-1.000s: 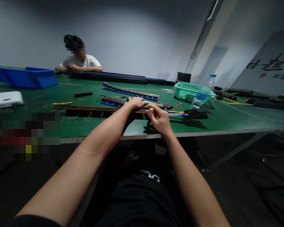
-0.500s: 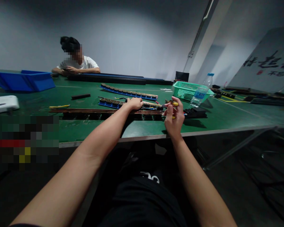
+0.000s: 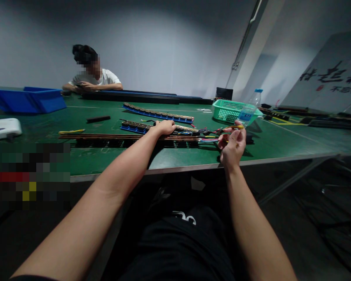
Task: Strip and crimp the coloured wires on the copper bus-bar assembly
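My left hand (image 3: 164,127) rests palm down, fingers curled, on a long rail (image 3: 111,137) of copper strips and dark blocks lying across the green table (image 3: 105,158). My right hand (image 3: 233,146) is raised near the table's front edge, pinching a thin yellow-handled tool (image 3: 233,127) that lies level across its fingertips. Coloured wires (image 3: 208,137) trail from the rail's right end toward that hand. A second short rail on blue blocks (image 3: 136,126) lies just behind my left hand.
Another blue rail (image 3: 159,112) lies farther back. A green basket (image 3: 229,112) and a water bottle (image 3: 250,109) stand at the right. A blue bin (image 3: 26,100) and a white device (image 3: 2,128) sit at the left. A person (image 3: 90,76) sits at the far side.
My right hand has moved right and outward from the rail's middle, carrying the yellow-handled tool. My left hand has stayed on the rail.
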{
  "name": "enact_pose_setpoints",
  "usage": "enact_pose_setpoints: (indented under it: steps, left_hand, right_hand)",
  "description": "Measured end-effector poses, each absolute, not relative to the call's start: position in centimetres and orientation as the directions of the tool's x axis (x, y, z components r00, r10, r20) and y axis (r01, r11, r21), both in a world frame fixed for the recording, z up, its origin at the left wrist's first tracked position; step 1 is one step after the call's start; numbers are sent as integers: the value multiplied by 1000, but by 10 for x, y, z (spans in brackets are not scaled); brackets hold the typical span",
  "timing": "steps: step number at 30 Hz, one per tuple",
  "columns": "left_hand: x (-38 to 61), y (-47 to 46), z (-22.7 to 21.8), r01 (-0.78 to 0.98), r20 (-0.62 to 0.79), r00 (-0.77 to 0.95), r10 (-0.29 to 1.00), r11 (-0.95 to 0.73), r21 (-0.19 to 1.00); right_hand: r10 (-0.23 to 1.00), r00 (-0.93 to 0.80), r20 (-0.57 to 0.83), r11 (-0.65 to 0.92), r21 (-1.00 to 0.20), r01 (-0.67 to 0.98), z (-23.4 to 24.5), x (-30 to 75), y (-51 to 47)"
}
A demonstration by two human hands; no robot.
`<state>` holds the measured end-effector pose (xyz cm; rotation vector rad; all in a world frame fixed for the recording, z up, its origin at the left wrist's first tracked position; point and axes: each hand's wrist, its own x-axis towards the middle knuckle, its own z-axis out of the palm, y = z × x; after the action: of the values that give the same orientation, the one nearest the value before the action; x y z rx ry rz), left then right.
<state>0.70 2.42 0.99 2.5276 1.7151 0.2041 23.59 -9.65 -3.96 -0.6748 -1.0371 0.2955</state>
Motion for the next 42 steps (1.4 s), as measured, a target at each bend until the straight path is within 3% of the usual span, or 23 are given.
enact_pose_setpoints:
  steps: [5,9,13,17,23,31,36,39,42]
  left_hand:
    - [6,25,9,915,69,369,927,-375,147]
    - [7,24,10,902,121,396,910,-411,136]
    - [15,17,11,861,168,460,872,-484,158]
    - [24,9,9,829,77,530,844,-536,163]
    - [24,9,10,830,67,532,844,-536,153]
    - [32,11,6,846,36,519,854,-519,118]
    - [37,10,0,856,56,503,863,-506,109]
    - [36,9,0,848,62,515,855,-519,107]
    - [36,8,1,841,67,527,847,-531,103]
  right_hand:
    - [634,413,654,703,-710,46,-42,239,-92]
    - [682,202,703,643,-708,292,-44,234,-96]
    - [753,-21,658,581,-650,490,-45,229,-101]
    - [691,46,722,622,-625,472,-44,230,-102]
    - [549,188,814,732,-577,363,-48,219,-129]
    - [418,423,804,810,-540,227,-57,199,-170]
    - [504,296,811,763,-579,287,-61,209,-157]
    - [595,147,790,689,-596,413,-68,213,-150]
    - [625,34,780,634,-533,561,-72,214,-147]
